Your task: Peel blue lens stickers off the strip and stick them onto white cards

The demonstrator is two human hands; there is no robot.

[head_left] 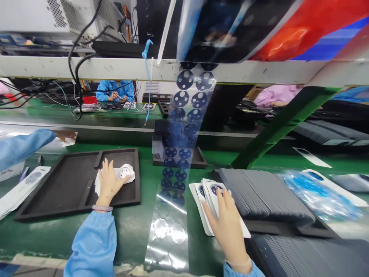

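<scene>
Head view: a person's two bare hands work over a green bench (pixel 127 227). The left hand (pixel 109 184), left of centre, has its fingers spread and its thumb apart; it lies over a small pile of white pieces (pixel 126 172) in the right-hand part of a shallow black tray (pixel 66 181). The right hand (pixel 226 219), right of centre, lies over a fan of white cards (pixel 201 207) bearing dark round patches, thumb and fingers apart; whether it grips any card cannot be told.

Between the hands, a clear plastic strip (pixel 176 173) with paired dark discs runs from a white beam (pixel 115 70) at the top down to the lower centre. Close packed grey panels (pixel 268 192) stand just beside the cards, and a second grey stack (pixel 317 256) fills the lower right. Bluish crumpled film (pixel 317 198) lies at the right, near a slanting green post (pixel 288 123). More white sheets (pixel 24 190) sit at the left edge, below another blue sleeve (pixel 27 146). In the upper left background sits a co-worker in blue (pixel 115 91).
</scene>
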